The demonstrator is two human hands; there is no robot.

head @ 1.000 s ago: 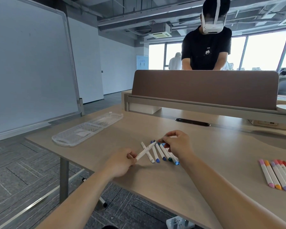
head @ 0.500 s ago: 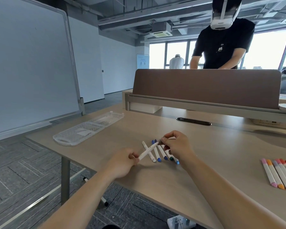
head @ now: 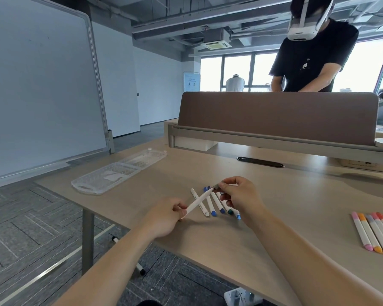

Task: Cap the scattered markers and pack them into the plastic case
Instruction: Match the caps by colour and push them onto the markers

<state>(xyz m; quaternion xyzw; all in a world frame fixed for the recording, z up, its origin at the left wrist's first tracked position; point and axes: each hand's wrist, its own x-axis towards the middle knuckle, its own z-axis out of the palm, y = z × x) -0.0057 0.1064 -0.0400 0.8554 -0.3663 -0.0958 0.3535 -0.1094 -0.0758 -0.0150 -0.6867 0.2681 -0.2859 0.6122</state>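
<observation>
My left hand (head: 166,217) grips the lower end of a white marker (head: 198,202) that slants up to the right above the desk. My right hand (head: 237,197) pinches a small dark cap (head: 216,186) at the marker's upper tip. Under my hands several white markers with blue and green caps (head: 215,206) lie side by side on the desk. The clear plastic case (head: 117,173) lies open and flat at the desk's far left. A second row of several markers in pink, orange, purple and red (head: 374,235) lies at the right edge.
The wooden desk (head: 285,206) ends close to my left arm, with carpet below. A brown divider panel (head: 274,115) runs along the back, and a person in a black shirt (head: 307,62) stands behind it. A large whiteboard (head: 38,89) stands on the left.
The view has shifted a little. My two hands stay on the same marker, and the right hand's fingers have closed up at its tip with the cap.
</observation>
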